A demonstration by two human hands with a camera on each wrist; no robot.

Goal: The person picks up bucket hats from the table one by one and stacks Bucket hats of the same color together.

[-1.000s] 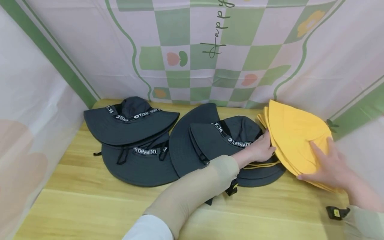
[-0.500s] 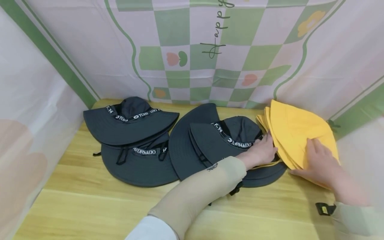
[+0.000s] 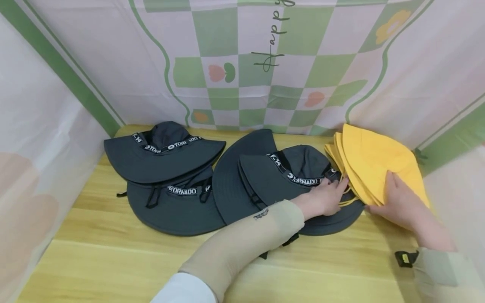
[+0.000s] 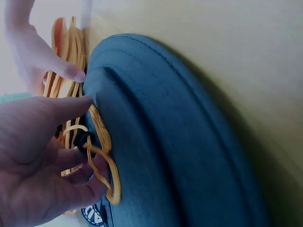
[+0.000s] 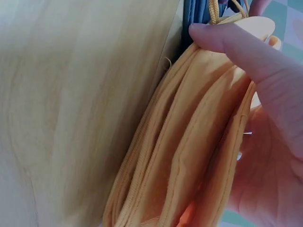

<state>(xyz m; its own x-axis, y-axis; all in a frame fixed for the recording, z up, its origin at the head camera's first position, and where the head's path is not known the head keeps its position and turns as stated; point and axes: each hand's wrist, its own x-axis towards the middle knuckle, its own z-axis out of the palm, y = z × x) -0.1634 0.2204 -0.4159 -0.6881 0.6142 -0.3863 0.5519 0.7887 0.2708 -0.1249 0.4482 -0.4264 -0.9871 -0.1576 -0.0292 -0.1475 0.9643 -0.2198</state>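
A stack of yellow bucket hats (image 3: 379, 164) stands at the right end of the table, brims layered together. My right hand (image 3: 405, 202) grips this stack at its near side; the right wrist view shows the thumb (image 5: 227, 40) across the brim edges. My left hand (image 3: 326, 198) reaches over the right pile of dark grey wide-brim hats (image 3: 265, 176). Its fingers are curled at a yellow chin cord (image 4: 111, 182) with a black toggle (image 4: 84, 139), lying between thumb and fingers against the dark brim. More yellow cord (image 3: 348, 203) lies over the dark hats.
On the left, more dark grey hats (image 3: 166, 160) with lettered bands overlap one another, their black cords hanging loose. Patterned green-and-white cloth (image 3: 254, 97) walls the back and sides of the wooden table (image 3: 132, 269). Dark straps (image 3: 291, 239) lie below the right dark pile.
My right hand has shifted left and closed round the near side of the yellow stack. The left hand has dropped slightly from the yellow brims toward the cord.
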